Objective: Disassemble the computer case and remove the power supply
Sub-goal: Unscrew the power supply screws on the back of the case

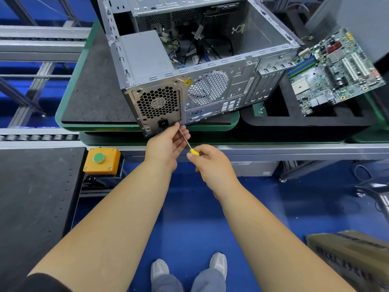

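An open grey computer case [221, 81] lies on its side on a green-edged pallet, rear panel facing me. The power supply [145, 55] sits in its left corner, with its fan grille and socket [163, 123] showing at the rear. My right hand [210, 163] grips the yellow handle of a screwdriver [185, 140]. The tip meets the rear panel just right of the socket, at the supply's lower right corner. My left hand [168, 144] pinches the metal shaft near the tip.
A bare motherboard [334, 70] lies on black foam [305, 121] to the right. A yellow box with a green button [102, 161] is mounted at the conveyor's front rail. A cardboard box [353, 256] stands on the blue floor at lower right. Loose cables lie inside the case.
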The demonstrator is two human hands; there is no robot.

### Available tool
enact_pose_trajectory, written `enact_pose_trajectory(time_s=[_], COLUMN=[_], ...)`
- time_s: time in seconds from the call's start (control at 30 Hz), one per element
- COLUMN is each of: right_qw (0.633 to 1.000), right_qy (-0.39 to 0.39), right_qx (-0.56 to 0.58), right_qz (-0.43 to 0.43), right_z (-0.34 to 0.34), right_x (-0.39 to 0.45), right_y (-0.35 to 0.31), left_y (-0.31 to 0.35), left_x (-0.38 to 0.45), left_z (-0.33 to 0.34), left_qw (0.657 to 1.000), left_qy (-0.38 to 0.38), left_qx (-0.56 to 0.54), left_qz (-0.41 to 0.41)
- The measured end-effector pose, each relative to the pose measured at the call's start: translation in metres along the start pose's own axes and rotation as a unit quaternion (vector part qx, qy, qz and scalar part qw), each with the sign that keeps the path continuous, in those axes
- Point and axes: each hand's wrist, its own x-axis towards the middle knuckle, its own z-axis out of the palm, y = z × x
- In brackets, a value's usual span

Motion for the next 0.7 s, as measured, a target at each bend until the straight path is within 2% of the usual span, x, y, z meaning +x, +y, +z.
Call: enact_pose_trajectory(time_s=[0.47,0.7], right_qw=[0.999,0.996], right_qy=[0.031,0.060], right_qx=[0.019,0.054], right_qz=[0.000,-0.029], right_z=[-0.014,-0.022], right_x=[-0.005,-0.006], right_y=[0.001,-0.009], left_y=[-0.001,0.001], left_x=[0.000,-0.032], left_z=[0.000,0.002], left_qw=[1.000,0.986], left_qy=[0.008,-0.052], left_qx=[0.014,0.156], left_qz=[0.006,-0.029])
